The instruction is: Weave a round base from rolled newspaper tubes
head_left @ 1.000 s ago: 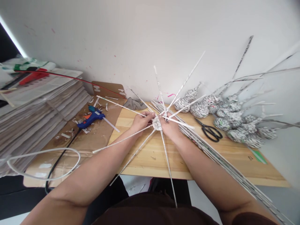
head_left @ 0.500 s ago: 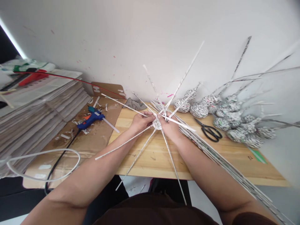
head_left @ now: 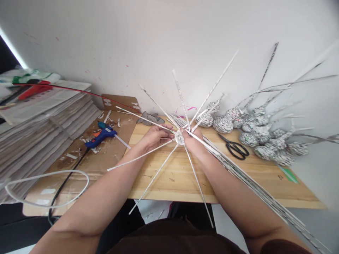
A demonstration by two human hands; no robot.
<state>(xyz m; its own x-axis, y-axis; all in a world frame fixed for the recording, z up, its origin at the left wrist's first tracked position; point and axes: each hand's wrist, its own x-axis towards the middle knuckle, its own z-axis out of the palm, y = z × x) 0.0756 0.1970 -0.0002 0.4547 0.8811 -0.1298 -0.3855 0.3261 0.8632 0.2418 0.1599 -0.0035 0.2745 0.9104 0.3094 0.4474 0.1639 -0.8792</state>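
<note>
A small round woven paper piece (head_left: pixel 179 138) with several paper sticks radiating from it is between my hands, above the wooden board. My right hand (head_left: pixel 194 138) is closed on its right side, thumb on top near the crossing sticks. At its left edge is my left hand (head_left: pixel 158 137), fingers bent around the sticks there; its exact grip is too small to tell. A long bundle of rolled paper sticks (head_left: pixel 238 174) runs under my right hand and forearm toward the lower right.
Black scissors (head_left: pixel 236 149) lie right of the bundle, before several woven paper balls (head_left: pixel 223 124). On cardboard at left rests a blue glue gun (head_left: pixel 100 137) with a cord. A tall newspaper stack (head_left: pixel 53 123) stands far left. A grey cloth (head_left: pixel 149 118) lies near the wall.
My left hand has moved slightly left, away from the centre, its fingers looser. The upper sticks have shifted, one now leaning further to the upper left. My right hand still holds the piece.
</note>
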